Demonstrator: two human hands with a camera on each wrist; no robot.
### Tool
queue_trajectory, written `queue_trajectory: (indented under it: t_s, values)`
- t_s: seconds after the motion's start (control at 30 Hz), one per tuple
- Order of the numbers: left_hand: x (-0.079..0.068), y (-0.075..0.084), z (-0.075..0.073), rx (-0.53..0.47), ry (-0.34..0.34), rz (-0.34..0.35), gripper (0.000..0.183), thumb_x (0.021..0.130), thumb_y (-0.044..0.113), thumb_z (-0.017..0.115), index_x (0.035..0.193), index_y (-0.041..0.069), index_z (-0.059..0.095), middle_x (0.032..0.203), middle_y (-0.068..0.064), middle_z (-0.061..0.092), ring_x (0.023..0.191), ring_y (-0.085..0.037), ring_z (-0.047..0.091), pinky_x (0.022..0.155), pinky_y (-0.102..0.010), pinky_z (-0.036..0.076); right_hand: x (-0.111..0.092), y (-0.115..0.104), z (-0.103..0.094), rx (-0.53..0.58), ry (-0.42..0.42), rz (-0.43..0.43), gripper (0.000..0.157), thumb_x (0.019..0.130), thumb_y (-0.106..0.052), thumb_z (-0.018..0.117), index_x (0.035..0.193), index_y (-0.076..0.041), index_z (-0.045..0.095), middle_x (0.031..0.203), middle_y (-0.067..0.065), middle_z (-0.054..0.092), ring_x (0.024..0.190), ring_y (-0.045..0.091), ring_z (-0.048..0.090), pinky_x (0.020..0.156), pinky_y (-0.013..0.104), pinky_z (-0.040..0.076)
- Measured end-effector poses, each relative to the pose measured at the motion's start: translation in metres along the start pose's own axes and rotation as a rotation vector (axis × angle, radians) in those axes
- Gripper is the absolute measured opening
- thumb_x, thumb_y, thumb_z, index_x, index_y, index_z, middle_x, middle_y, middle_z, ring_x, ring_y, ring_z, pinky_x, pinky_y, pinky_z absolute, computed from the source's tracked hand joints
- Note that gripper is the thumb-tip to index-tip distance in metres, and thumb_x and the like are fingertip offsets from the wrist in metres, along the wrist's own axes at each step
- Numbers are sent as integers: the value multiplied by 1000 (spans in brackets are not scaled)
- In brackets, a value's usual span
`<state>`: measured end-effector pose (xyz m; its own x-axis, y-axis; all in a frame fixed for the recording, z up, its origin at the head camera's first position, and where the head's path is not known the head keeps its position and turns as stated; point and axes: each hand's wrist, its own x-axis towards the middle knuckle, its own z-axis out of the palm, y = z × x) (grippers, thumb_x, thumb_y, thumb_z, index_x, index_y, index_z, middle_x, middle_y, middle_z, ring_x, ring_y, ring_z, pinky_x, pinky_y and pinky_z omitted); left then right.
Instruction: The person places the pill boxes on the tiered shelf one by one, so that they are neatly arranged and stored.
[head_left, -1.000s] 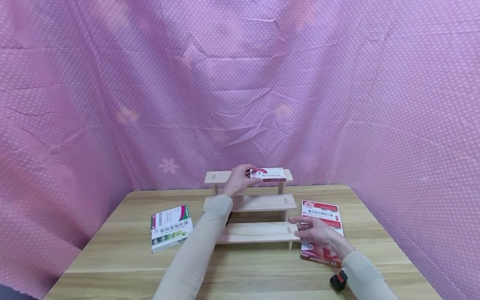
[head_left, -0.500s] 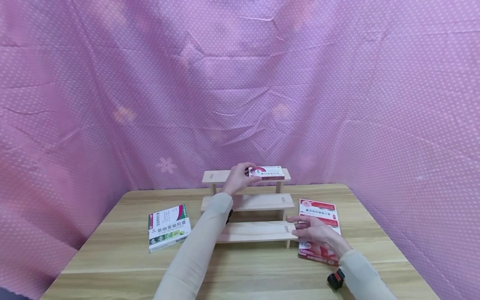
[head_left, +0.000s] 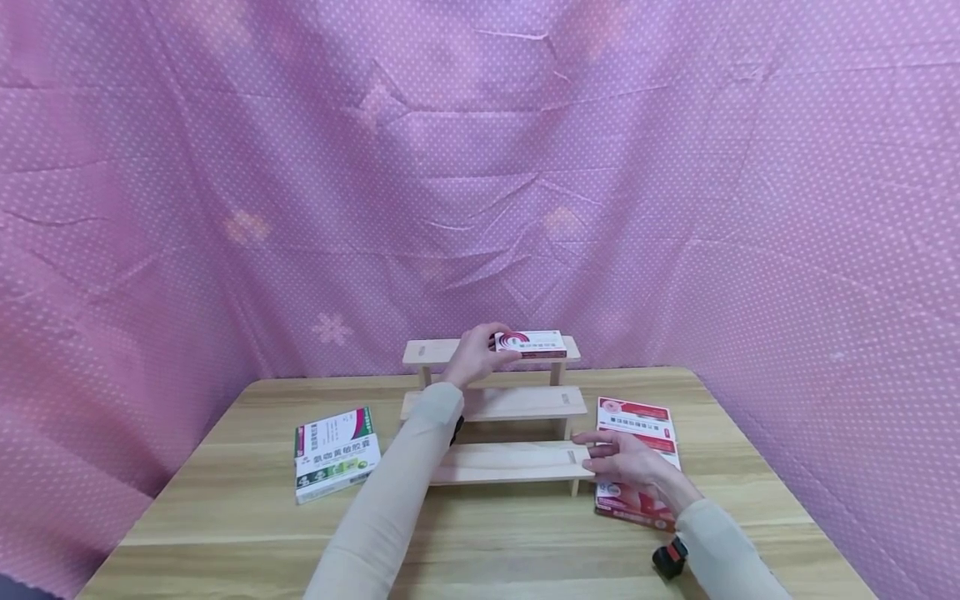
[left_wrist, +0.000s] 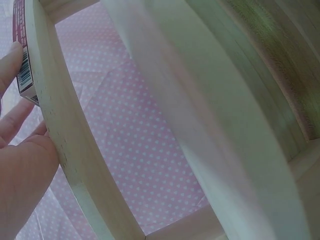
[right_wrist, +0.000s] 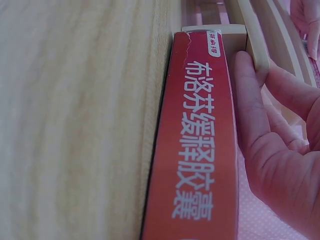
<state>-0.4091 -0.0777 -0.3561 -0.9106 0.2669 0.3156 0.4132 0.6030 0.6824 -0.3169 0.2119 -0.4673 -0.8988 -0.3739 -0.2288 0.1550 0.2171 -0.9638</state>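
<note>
A three-tier wooden stand [head_left: 510,462] is in the middle of the table. On the right part of its top tier lies a white medicine box [head_left: 534,343] with dark red rings and a red edge. My left hand [head_left: 477,354] reaches over the stand and grips this box by its left end. The left wrist view shows fingertips and the barcode end of the medicine box [left_wrist: 24,72] at the top board. My right hand [head_left: 637,467] pinches the right end of the bottom tier, above red medicine boxes. In the right wrist view, its fingers [right_wrist: 250,95] lie around the board's end.
Red-and-white medicine boxes [head_left: 636,418] lie overlapping right of the stand, partly under the right hand. At the left lie white-and-green medicine boxes [head_left: 337,462]. Pink dotted cloth [head_left: 480,208] hangs behind the wooden table [head_left: 510,550].
The head view has shifted a little, so everything sits slightly further left. Both hands keep their places on the box and the stand.
</note>
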Motion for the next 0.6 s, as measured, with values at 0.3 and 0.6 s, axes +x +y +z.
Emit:
queue_trajectory:
  t_s: [0.3,0.6]
  values:
    - [-1,-1,-3,-22,-19,-6,49,85,26,77,128,8,61,119,-9,66,112,-23,61,95,-36,53,1,2,-1,-19,-1,-11,54,87,-14,72,138,-7,55,129,19,54,105,22,62,91,37,58]
    - [-3,-2,-3,-64,-22,-14,60,84,26,78,136,6,55,128,-12,62,119,-28,59,101,-39,51,0,3,-2,-4,-5,-15,54,88,-13,71,138,-6,54,129,20,53,105,22,62,92,38,58]
